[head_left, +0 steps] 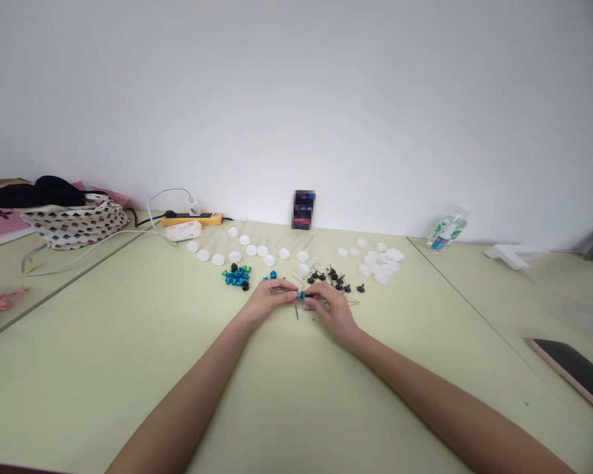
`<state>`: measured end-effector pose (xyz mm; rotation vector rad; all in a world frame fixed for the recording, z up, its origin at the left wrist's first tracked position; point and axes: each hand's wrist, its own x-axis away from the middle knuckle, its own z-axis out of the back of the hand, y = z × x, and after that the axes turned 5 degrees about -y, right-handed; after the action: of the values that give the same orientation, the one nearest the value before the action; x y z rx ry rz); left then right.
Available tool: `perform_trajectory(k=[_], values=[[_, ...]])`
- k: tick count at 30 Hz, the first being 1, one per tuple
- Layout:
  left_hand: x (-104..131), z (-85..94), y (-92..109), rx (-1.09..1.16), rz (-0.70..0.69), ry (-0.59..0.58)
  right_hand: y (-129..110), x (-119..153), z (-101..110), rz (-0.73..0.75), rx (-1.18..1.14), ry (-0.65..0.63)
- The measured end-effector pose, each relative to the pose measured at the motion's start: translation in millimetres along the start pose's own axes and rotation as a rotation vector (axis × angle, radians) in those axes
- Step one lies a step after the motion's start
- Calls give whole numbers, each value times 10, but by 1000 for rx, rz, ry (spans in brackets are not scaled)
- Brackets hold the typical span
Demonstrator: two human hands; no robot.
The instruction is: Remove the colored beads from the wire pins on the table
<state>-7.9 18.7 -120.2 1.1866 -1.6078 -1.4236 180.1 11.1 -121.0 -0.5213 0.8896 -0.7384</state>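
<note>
My left hand (267, 304) and my right hand (335, 313) meet over the table, fingertips closed on a small shiny blue part (302, 295). A dark bit shows at the right side of this part, partly hidden by my right fingers. Thin bent metal wires lie around and under both hands. Left of my hands is a pile of blue and green metallic parts (237, 278) with a few black ones. Near my left fingers sits another blue part (273, 274). Beyond my right hand lie several black stemmed pieces (346, 288).
Clear tubes with white caps (218, 260) lie behind the parts. White round pieces (381, 266) are heaped to the right. A phone (303, 209) leans on the wall. Farther out are a power strip (212, 218), a woven basket (79, 220), a clear bottle (447, 230) and a dark tablet-like device (576, 372).
</note>
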Motion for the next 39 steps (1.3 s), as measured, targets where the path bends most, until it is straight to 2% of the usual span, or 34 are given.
perform_trajectory(k=[7, 18, 26, 39], values=[[-4, 7, -11, 23, -1, -27, 27, 14, -19, -71, -76, -41], [-12, 10, -21, 39, -17, -54, 15, 34, -30, 71, -9, -129], [-13, 15, -22, 34, -14, -62, -10, 40, -33, 79, -24, -179], [10, -18, 36, 22, -1, -76, -10, 45, -44, 109, 31, -168]])
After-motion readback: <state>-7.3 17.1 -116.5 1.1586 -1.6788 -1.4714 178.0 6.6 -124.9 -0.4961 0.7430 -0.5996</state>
